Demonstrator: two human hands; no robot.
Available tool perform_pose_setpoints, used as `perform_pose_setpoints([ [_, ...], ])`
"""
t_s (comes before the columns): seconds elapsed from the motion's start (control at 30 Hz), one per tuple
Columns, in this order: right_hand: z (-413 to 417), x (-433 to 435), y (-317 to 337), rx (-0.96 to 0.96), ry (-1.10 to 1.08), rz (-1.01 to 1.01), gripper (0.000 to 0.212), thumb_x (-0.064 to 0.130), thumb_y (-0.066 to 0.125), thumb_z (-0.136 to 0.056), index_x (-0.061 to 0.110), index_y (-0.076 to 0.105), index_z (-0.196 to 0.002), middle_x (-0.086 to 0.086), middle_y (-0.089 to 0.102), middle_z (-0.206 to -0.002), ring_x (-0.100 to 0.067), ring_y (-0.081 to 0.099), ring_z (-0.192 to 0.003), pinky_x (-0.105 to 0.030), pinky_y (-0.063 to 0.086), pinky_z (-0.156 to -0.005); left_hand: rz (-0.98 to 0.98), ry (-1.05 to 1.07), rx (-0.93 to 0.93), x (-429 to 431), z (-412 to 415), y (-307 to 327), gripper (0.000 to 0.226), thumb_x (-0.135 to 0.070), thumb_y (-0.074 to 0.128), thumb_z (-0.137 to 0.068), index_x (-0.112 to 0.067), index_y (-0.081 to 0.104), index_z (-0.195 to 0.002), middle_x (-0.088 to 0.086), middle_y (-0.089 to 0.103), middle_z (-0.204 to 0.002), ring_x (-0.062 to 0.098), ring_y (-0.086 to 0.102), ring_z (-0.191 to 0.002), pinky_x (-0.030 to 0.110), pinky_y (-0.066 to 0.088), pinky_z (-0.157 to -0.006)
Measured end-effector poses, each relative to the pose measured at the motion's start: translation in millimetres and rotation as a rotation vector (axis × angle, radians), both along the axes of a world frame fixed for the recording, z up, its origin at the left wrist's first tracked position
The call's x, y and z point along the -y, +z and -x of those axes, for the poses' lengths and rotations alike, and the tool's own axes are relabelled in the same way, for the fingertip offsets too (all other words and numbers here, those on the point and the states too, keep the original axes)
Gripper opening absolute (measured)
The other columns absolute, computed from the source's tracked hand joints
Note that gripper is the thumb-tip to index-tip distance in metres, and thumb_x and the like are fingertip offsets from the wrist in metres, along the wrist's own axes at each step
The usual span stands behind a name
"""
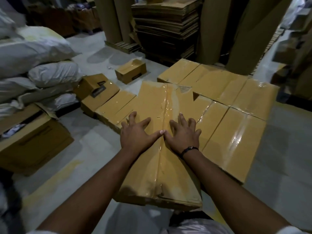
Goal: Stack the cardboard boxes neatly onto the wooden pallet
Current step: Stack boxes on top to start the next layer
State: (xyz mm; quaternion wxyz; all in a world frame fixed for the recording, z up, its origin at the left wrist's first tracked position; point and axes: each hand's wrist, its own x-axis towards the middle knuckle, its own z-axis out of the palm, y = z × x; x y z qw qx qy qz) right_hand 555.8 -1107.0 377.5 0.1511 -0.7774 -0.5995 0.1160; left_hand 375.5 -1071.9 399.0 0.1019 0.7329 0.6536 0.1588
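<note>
1. Left hand (137, 131) and right hand (183, 133), fingers spread flat, press the top box (168, 166), near centre, lying on the layer of boxes (236, 135).
2. Best to push evenly, squaring its edges with those below.

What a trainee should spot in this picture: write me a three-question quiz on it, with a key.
1. True or false: the left hand and the right hand both lie with spread fingers on top of the long taped box.
2. Which wrist wears the dark wristband? A: left. B: right. C: neither.
3. Fill in: the white sacks are piled on the person's ____ side.

Key: 1 true; 2 B; 3 left.
</note>
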Motion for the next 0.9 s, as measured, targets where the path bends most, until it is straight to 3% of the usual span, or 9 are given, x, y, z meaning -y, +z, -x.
perform_pose_setpoints([
  [0.37,-1.2,-139.9,5.7,-0.036,0.016,0.023,0.071,0.082,0.040,-0.086,0.040,0.050,-0.142,0.002,0.021,-0.164,-0.029,0.017,-0.145,-0.055,0.027,-0.109,0.062,0.045,0.012,-141.2,-0.9,3.7,0.089,-0.097,0.048,-0.067,-0.050,0.055,-0.141,-0.009,0.020,-0.163,0.032,0.034,-0.136,0.051,0.043,-0.107],
  [0.63,11.1,-243.9,-10.3,-0.020,-0.090,0.044,0.072,0.082,0.039,-0.086,0.040,0.049,-0.144,0.003,0.023,-0.164,-0.028,0.020,-0.142,-0.055,0.029,-0.109,0.083,-0.082,0.017,-265.9,10.6,-14.5,0.090,-0.098,0.045,-0.067,-0.050,0.053,-0.143,-0.008,0.017,-0.164,0.030,0.033,-0.137,0.051,0.041,-0.108],
  [0.9,70.2,-352.8,-20.9,-0.010,-0.269,0.031,0.067,0.081,0.043,-0.085,0.041,0.053,-0.137,0.005,0.030,-0.159,-0.026,0.024,-0.141,-0.055,0.033,-0.106,0.100,-0.260,-0.014,-404.5,59.1,-27.9,0.090,-0.100,0.044,-0.067,-0.053,0.049,-0.144,0.002,0.012,-0.169,0.040,0.029,-0.142,0.050,0.035,-0.114],
])
